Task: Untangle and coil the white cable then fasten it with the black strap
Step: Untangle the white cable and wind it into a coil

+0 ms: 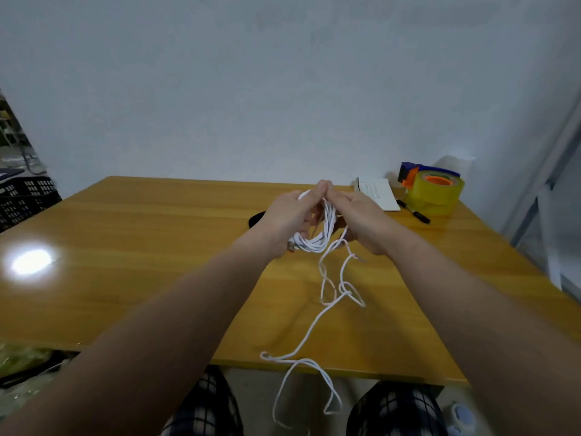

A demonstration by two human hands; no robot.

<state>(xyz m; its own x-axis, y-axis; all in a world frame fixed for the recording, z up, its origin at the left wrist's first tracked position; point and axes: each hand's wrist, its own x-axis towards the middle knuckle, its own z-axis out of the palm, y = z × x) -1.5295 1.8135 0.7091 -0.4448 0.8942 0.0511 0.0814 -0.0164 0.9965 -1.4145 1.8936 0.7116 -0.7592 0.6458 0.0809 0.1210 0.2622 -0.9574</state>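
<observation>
One black crate (25, 196) sits beyond the left edge of the worktop (157, 231); what it holds cannot be made out. Above the worktop's middle, the left hand (290, 218) has its fingers (306, 199) curled round several coiled loops of the white cable (314, 245). The right hand (361, 220) pinches the top of that coil, its fingertips pressed together against the left ones. Loose, tangled cable trails down onto the worktop, crosses its near edge and hangs below it. The black strap (256, 219) lies on the worktop, partly hidden behind the left hand. At the worktop's far right corner are a tape dispenser (434, 190), a notebook (379, 195) and a marker (415, 213).
</observation>
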